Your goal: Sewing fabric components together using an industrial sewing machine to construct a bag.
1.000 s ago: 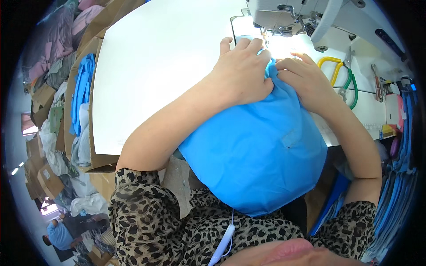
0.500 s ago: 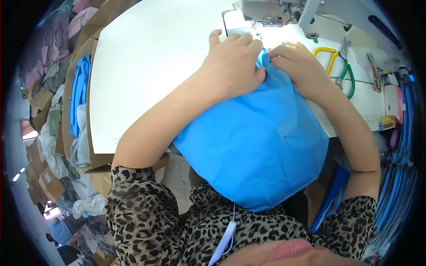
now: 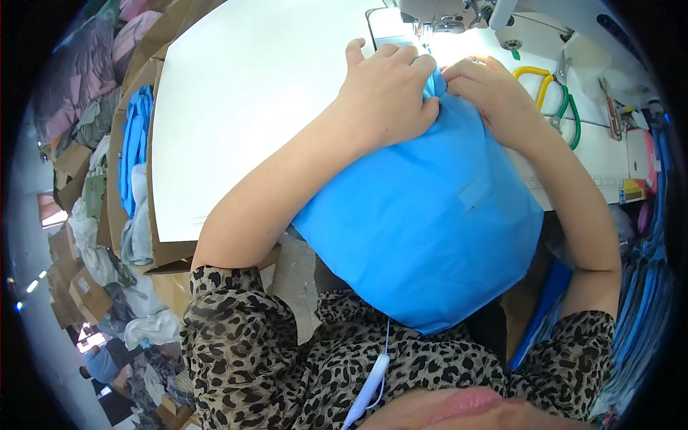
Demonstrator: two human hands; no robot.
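Blue cloth brought up to the needle

In the head view, the only one, my left hand (image 3: 390, 93) has the fingers bent over the upper end of the blue cloth (image 3: 423, 208), and it pinches a fold there against the thumb. My right hand (image 3: 498, 100) is curled at the other side of this fold; its fingertips touch the cloth, but whether they pinch it I cannot tell. The cloth hangs from the edge of the white table (image 3: 251, 93) toward my lap, and its top lies just before the sewing machine (image 3: 433, 8). The step in hand, I judge, is guiding the folded edge for stitching. The next move calls for an even feed, with fingertips clear of the needle.
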